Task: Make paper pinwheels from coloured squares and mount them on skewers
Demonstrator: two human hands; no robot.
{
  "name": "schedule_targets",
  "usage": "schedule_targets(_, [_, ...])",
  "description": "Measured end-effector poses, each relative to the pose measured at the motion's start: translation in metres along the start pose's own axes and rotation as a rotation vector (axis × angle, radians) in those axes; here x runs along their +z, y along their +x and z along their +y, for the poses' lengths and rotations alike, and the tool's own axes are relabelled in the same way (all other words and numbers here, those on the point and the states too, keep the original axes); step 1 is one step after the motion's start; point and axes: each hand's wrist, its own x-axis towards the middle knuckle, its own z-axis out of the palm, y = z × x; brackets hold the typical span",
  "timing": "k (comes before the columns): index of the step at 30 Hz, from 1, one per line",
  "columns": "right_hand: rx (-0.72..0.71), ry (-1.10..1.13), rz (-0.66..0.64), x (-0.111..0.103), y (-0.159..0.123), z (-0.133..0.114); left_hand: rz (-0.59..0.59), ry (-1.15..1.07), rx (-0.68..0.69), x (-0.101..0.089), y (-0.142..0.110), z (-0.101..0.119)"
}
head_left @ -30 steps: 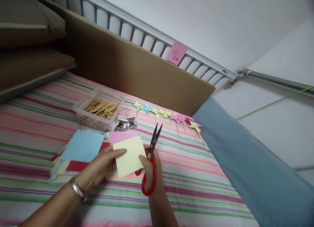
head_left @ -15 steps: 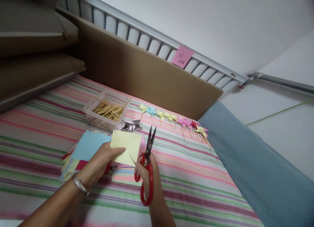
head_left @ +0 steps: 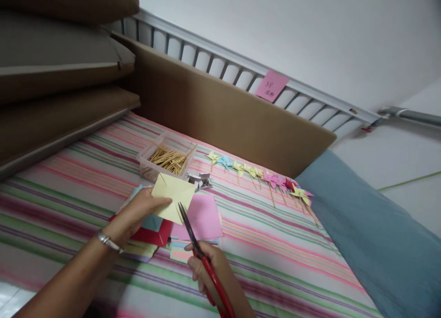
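Observation:
A square of pale yellow paper [head_left: 177, 192] with slits running in from its corners is pinched in my left hand [head_left: 143, 210], thumb on top. My right hand [head_left: 215, 263] grips scissors [head_left: 208, 260] with red handles and dark blades. The blade tips lie at the lower right part of the yellow paper. Below it are a pink sheet [head_left: 205, 217] and a stack of coloured papers, with a red sheet [head_left: 161, 235] showing. Part of that stack is hidden by my left hand.
Behind the papers stand a clear plastic box [head_left: 144, 162] of thin wooden sticks [head_left: 170, 159] and a small open box of metal pieces [head_left: 203, 181]. Finished paper pinwheels [head_left: 274, 179] lie in a row along a brown board [head_left: 234, 116]. A striped cloth [head_left: 296, 267] covers the surface.
The scissors have swung from pointing upward beside the paper to having their tips at its lower right. The yellow paper has tilted. The view has shifted left.

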Motion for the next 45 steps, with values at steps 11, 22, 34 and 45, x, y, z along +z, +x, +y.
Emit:
schedule_targets(11, [0.072,-0.057,-0.039,-0.003,-0.007,-0.011,-0.042,-0.031,-0.037,0.0,-0.006,0.01])
schedule_targets(22, [0.081,-0.059,-0.043,-0.001,-0.005,-0.007,-0.075,-0.03,-0.052,0.0,-0.005,0.006])
schedule_targets(34, [0.063,-0.039,-0.036,0.001,-0.004,-0.006,-0.078,-0.027,-0.045,-0.003,-0.006,0.007])
schedule_targets(45, [-0.02,-0.062,-0.013,0.003,-0.004,0.0,-0.098,-0.034,-0.049,-0.005,-0.003,0.004])
